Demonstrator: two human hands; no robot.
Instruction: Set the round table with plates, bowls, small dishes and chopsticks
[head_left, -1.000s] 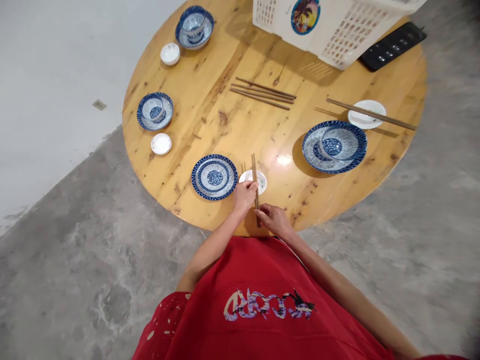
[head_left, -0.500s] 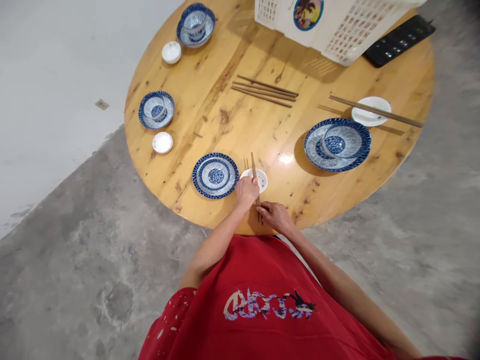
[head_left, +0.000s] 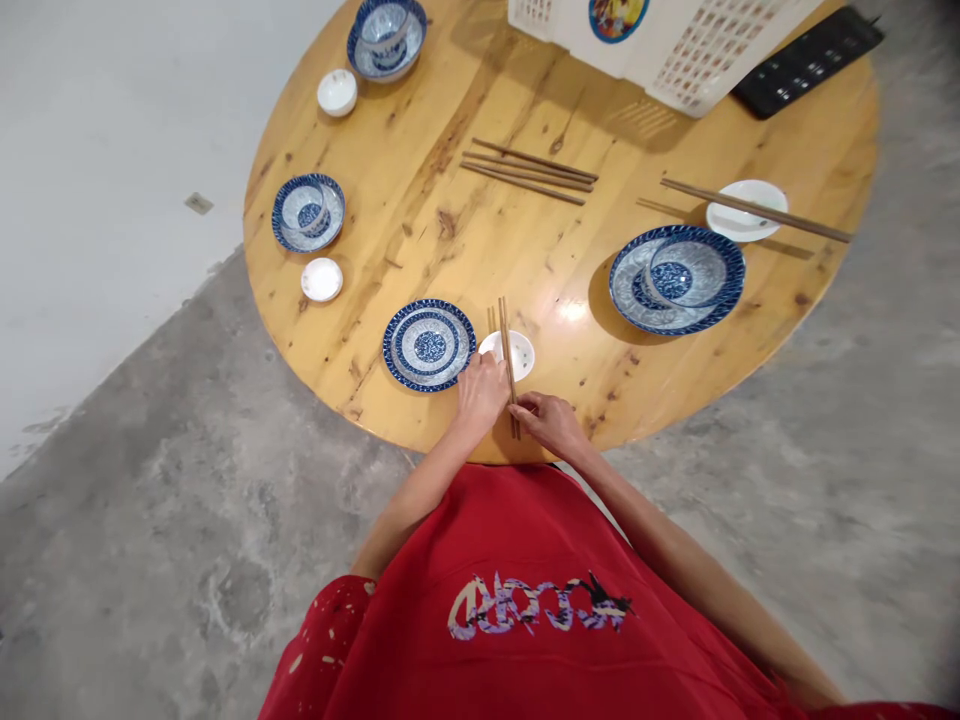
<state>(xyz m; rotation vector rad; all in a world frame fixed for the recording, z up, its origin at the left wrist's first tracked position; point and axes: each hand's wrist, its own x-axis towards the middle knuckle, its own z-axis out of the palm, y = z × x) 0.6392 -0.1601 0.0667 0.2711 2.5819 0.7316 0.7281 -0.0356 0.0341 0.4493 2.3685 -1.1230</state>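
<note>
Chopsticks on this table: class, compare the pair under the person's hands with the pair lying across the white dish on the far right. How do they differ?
The near chopsticks point away from the person; the right-hand chopsticks lie nearly crosswise. The near pair is touched by the left hand and right hand; the right-hand pair lies untouched. The near pair rests over a small white dish, the other over a wider white dish. Both pairs are dark brown and bridge a dish rim.
</note>
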